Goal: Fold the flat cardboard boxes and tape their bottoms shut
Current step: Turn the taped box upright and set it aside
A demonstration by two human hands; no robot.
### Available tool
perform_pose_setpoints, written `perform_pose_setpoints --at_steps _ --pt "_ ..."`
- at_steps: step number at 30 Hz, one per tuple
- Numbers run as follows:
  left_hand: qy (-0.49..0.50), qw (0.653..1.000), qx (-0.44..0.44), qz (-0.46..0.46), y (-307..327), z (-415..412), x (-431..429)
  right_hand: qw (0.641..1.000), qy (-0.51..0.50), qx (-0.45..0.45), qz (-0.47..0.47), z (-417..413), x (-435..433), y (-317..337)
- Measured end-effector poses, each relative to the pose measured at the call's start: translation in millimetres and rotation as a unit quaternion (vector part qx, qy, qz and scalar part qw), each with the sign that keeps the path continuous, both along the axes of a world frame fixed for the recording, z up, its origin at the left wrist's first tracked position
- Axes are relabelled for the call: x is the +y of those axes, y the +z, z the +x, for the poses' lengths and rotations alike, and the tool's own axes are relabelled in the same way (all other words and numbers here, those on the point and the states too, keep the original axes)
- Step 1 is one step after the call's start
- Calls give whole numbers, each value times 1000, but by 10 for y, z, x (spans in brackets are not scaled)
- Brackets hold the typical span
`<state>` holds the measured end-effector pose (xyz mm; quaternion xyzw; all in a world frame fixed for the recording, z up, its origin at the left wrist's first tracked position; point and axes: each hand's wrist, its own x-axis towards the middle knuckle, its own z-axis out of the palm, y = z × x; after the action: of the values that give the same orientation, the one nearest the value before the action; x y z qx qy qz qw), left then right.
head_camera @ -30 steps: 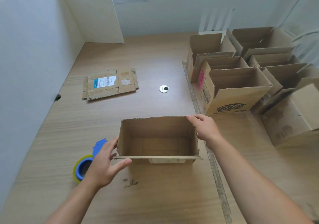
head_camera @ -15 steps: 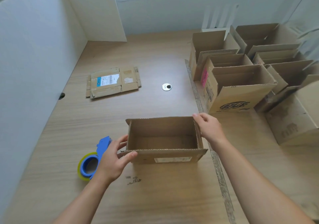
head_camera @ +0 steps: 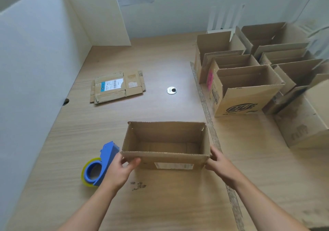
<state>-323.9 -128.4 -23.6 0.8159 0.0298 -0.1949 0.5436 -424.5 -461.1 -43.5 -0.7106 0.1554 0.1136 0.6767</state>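
An upright open cardboard box [head_camera: 167, 163] stands on the wooden table in front of me, its mouth facing up. My left hand [head_camera: 121, 170] grips its near left corner, thumb on the front face. My right hand [head_camera: 219, 164] holds the near right corner, fingers wrapped behind the side wall. A blue tape dispenser with a yellowish roll [head_camera: 99, 166] lies on the table just left of my left hand. A flattened cardboard box with a shipping label [head_camera: 117, 87] lies further back on the left.
Several folded open boxes [head_camera: 249, 91] are clustered along the right side of the table. A round metal grommet [head_camera: 171, 90] sits mid-table. White partition walls [head_camera: 35, 70] close off the left and back. A taped seam [head_camera: 210, 123] runs down the table at right.
My right hand slid from the box's far right corner to its near right corner. My left hand shifted onto the near left corner, and the box tilted slightly toward me.
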Motion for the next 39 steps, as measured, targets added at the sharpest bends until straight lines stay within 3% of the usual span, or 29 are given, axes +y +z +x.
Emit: perform_pose_setpoints --at_steps 5,8,15,20,24,29,33,39 --pt "28 999 5 -23 94 96 -3 998 16 -23 -58 -12 9 96" --pt "23 1000 8 -16 169 154 -58 995 -43 -56 -75 -13 60 248" --pt "-25 999 -24 6 356 125 -343 962 -230 -146 19 -160 292 445" --pt "-82 996 -29 -30 439 79 -421 945 -286 -157 35 -488 249 615" --pt "-159 986 -28 -44 455 0 -655 932 -332 -143 -7 -847 81 701" --pt "-212 971 -88 68 468 -162 -919 909 -393 -122 -63 -1217 -263 783" --pt "-283 933 -169 147 566 -124 -1144 897 -411 -114 -117 -1302 -632 724" --pt "-321 896 -235 197 691 -51 -1720 906 -396 -107 -105 -1145 -1286 542"
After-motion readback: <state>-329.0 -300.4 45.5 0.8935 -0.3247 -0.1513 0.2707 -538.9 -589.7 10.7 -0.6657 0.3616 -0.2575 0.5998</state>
